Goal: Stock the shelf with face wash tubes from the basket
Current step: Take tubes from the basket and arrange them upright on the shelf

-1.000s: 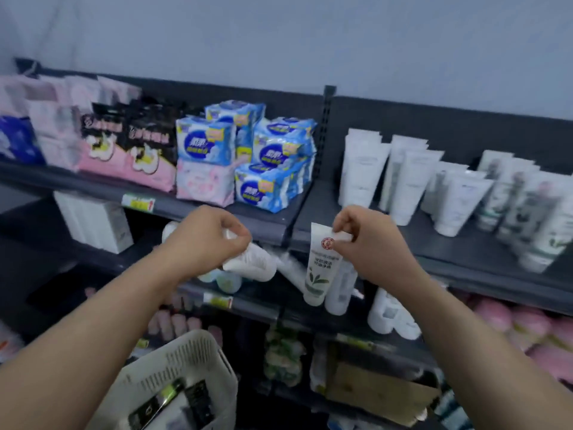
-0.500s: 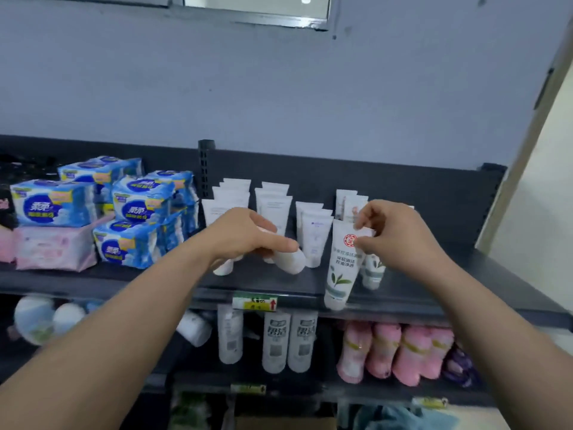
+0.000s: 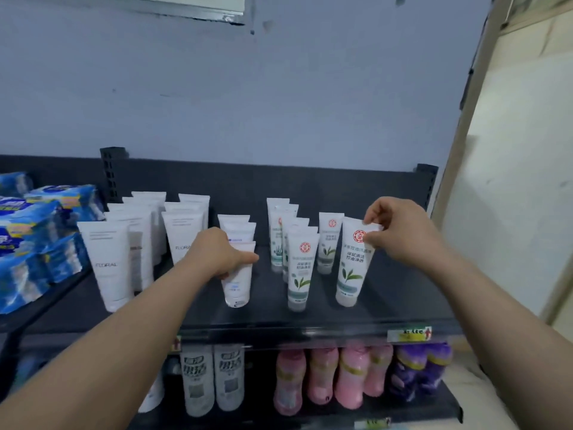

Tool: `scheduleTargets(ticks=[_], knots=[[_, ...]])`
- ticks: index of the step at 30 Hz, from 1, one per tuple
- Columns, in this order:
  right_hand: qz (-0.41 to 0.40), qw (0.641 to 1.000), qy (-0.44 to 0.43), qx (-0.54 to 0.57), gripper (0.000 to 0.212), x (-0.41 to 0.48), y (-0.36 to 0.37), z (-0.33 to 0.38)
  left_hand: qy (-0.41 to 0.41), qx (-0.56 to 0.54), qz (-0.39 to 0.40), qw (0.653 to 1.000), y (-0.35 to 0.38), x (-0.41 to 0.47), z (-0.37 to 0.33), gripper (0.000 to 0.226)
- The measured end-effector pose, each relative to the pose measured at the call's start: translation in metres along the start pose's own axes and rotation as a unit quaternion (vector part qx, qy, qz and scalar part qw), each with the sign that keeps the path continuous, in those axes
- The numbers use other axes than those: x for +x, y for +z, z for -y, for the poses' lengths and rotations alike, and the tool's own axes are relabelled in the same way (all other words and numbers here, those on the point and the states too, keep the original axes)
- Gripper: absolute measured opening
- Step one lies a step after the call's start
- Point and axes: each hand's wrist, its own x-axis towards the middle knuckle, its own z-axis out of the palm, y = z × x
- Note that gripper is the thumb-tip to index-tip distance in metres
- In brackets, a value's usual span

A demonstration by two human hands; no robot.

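Observation:
On the dark top shelf [image 3: 387, 308] stand rows of white face wash tubes. My left hand [image 3: 217, 252] grips a plain white tube [image 3: 237, 283] standing cap-down at the front of the middle row. My right hand [image 3: 400, 232] pinches the crimped top of a white tube with a red seal and green leaf [image 3: 350, 265], upright on the shelf at the front right. Beside it stands a matching leaf tube [image 3: 300, 270] heading its own row. The basket is out of view.
Taller white FLORAL tubes [image 3: 108, 262] fill the shelf's left part, and blue wrapped packs [image 3: 28, 243] lie further left. On the shelf below stand white bottles [image 3: 210, 380], pink bottles [image 3: 325, 377] and purple ones [image 3: 421, 370]. A cream wall [image 3: 511, 181] closes the right side.
The view rose from the lower shelves to the top shelf. Both hands carried their tubes up and forward; each tube now stands cap-down on the shelf surface.

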Motion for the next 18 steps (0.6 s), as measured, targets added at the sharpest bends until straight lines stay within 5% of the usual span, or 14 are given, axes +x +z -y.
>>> scheduleTargets(ticks=[18], knots=[[0.114,0.993,0.015,0.035,0.023,0.058,0.058,-0.050,0.023,0.165,-0.066,0.984,0.019,0.018,0.001,0.058]])
